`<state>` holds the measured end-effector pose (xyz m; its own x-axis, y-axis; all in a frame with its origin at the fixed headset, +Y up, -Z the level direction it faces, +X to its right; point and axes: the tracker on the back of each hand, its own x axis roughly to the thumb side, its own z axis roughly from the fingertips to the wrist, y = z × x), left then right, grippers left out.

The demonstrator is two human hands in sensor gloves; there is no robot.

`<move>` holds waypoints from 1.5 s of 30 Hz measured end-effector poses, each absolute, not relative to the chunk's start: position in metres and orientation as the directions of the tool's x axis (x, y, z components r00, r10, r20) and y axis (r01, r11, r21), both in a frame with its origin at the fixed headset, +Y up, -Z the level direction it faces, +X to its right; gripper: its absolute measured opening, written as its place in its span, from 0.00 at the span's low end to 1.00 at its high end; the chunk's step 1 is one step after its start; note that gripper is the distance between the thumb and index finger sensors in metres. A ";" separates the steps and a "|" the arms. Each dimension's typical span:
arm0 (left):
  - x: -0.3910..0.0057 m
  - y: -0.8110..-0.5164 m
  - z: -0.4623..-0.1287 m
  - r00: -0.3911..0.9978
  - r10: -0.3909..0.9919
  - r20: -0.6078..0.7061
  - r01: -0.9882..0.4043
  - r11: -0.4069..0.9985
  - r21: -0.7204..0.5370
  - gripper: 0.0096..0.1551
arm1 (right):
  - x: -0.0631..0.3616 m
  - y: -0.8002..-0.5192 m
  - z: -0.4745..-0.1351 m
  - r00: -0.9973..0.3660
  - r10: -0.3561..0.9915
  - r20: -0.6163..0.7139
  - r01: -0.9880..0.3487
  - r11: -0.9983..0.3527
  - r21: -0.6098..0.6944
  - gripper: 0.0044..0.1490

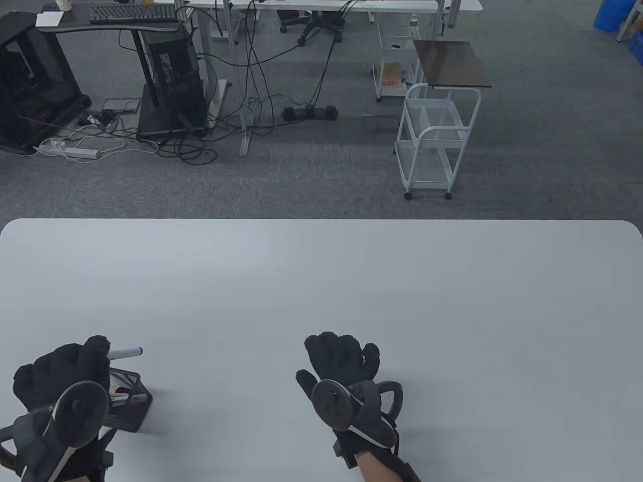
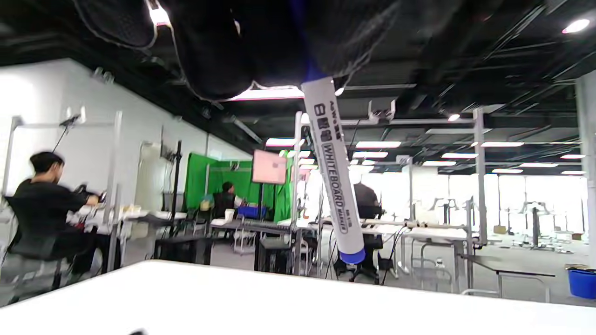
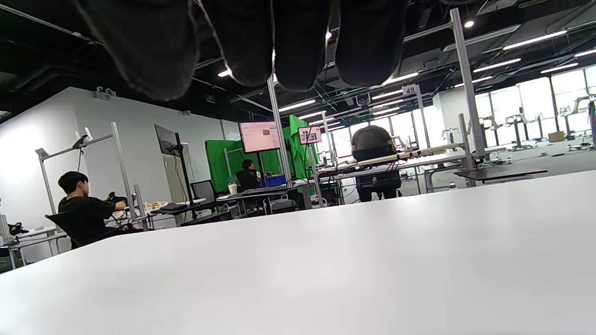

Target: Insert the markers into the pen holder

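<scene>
The left hand [image 1: 63, 374] pinches the marker [image 1: 124, 353] almost flat above the pen holder [image 1: 129, 396], so it may hit the rim and slip, while the right hand [image 1: 341, 361] rests with fingers loosely together.

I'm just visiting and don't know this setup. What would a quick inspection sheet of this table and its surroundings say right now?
Surface: white table, mostly bare.
Job's things: black mesh pen holder at the near left, partly hidden by the left hand; something lies inside, too hidden to name. A whiteboard marker with a blue end is held above it.
Clutter: nothing seen on the table.
Grippers: left hand grips the marker; right hand is near the table's middle, holding nothing, fingers loosely curled.
Cables: none on the table; a tangle of cables and a power strip lie on the floor beyond.
Surroundings: white rolling cart, computer tower, desks; people seated at other workstations.
</scene>
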<state>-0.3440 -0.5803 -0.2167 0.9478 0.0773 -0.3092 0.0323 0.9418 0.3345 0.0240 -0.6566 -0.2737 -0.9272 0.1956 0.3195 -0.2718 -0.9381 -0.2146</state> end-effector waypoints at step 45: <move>-0.367 -0.638 -0.270 0.892 -0.086 -0.443 0.089 0.996 -0.015 0.20 | 0.026 -0.660 -0.279 -0.916 0.231 0.328 -0.296 -0.941 -0.165 0.41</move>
<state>-0.3671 -0.6378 -0.2702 0.8925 -0.0864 -0.4428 0.0892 0.9959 -0.0146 0.0262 -0.6597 -0.2791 -0.9161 0.2312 0.3276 -0.2964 -0.9407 -0.1649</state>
